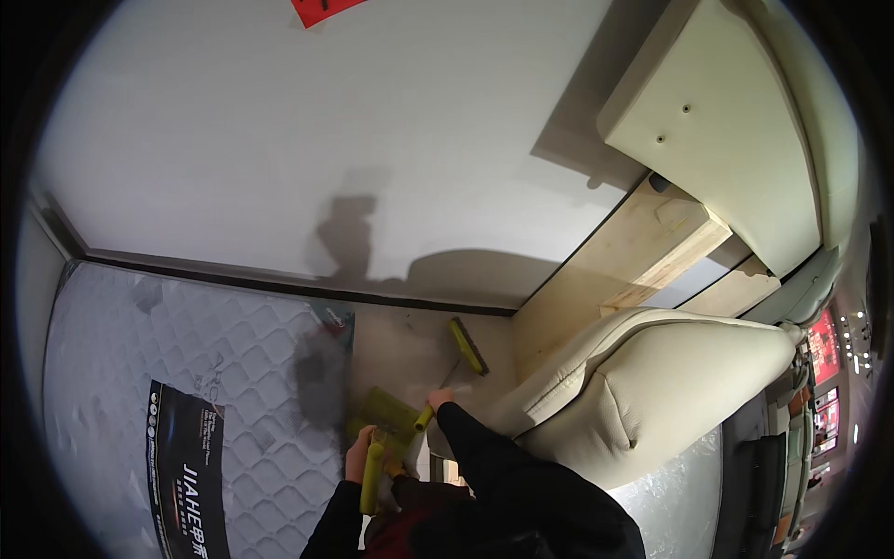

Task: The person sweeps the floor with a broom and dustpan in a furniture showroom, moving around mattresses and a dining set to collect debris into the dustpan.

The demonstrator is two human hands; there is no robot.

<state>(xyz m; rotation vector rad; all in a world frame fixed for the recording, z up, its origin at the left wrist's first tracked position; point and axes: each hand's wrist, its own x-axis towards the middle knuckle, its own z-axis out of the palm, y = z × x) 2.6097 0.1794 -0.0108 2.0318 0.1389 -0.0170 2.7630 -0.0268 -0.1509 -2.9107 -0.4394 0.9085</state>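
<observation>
My left hand (357, 454) is closed around the yellow-green handle of a long-handled dustpan (391, 414), whose pan is low over the floor beside the mattress. Up and to the right of it, my right hand (440, 399) grips the broom's stick near its yellow-green end. A thin stick runs from that hand to the broom head (467, 346), which has a yellow-green back and dark bristles. The broom head lies at the floor near the wall, apart from the dustpan. Small dark specks show on the floor (419, 328) close to the skirting.
A plastic-wrapped quilted mattress (272, 391) borders the floor strip on the left. A cream padded leather piece (649, 398) and a wooden frame (594, 265) stand on the right. The white wall (279, 140) with dark skirting is ahead; a cream panel (719, 133) juts out upper right.
</observation>
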